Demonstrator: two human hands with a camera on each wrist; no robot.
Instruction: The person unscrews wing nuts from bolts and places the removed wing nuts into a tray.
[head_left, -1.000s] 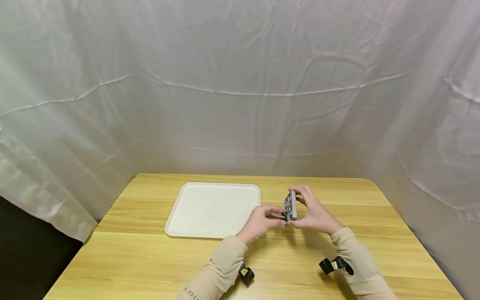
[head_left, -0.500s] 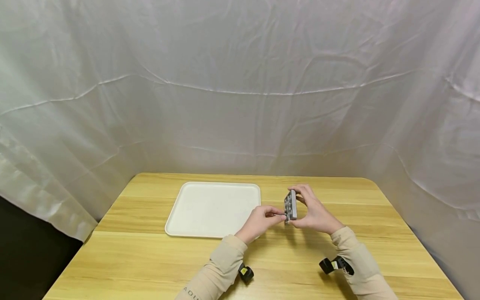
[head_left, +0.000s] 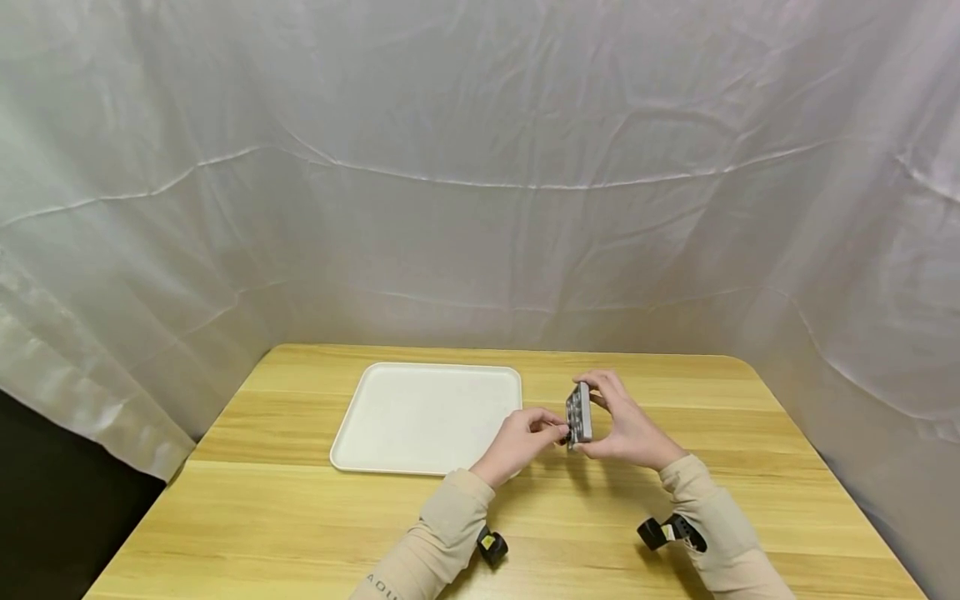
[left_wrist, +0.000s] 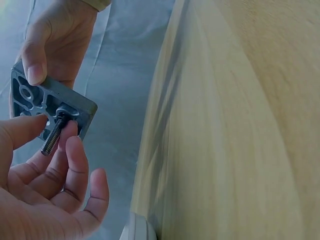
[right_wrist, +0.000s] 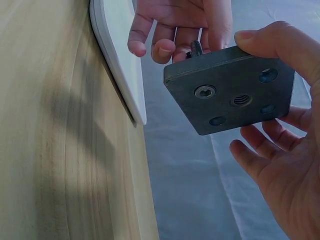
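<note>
My right hand (head_left: 630,429) holds a grey metal plate (right_wrist: 226,89) on edge above the table, thumb on one edge and fingers on another. The plate has several holes and a ribbed back. Through one corner runs a bolt (left_wrist: 52,139); its hex-socket head shows flush on the flat face in the right wrist view, and its threaded shank sticks out of the ribbed back. My left hand (head_left: 521,442) has thumb and index finger around the base of the shank, where a dark nut-like ring sits, partly hidden. Its other fingers are loosely curled.
A white tray (head_left: 427,421) lies on the wooden table (head_left: 277,517), left of the hands. Pale curtains (head_left: 480,250) hang behind and on both sides. Each wrist carries a small black camera.
The left thumb and fingers have shifted around the bolt, hiding the shank that showed a second ago in the head view. The plate has hardly moved in the right hand.
</note>
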